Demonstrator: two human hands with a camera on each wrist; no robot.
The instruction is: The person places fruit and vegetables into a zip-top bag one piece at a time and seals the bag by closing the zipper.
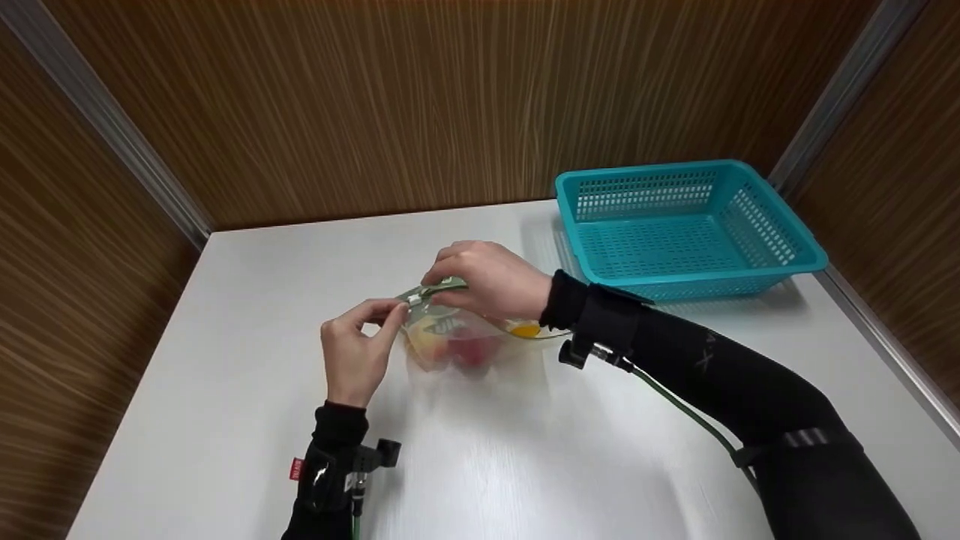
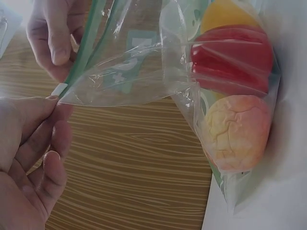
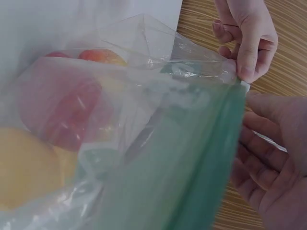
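Note:
A clear zip bag [image 1: 517, 382] with a green closure strip [image 3: 211, 158] stands on the white table. Inside it are a yellow piece [image 2: 228, 15], a red piece [image 2: 232, 60] and a peach-like fruit [image 2: 238, 134], seen through the plastic. At the bag's upper left corner sits a white slider [image 2: 59, 89]. My left hand [image 1: 354, 356] pinches that corner between thumb and forefinger, right by the slider. With thumb and fingers on either side of the strip, my right hand [image 1: 499, 281] grips the top edge close to the slider.
A turquoise perforated basket [image 1: 690, 283] stands at the table's back right. Wood-grain panels [image 1: 375, 105] rise behind and at both sides of the white table [image 1: 247, 315]. A green cable [image 1: 686, 412] runs along the right sleeve.

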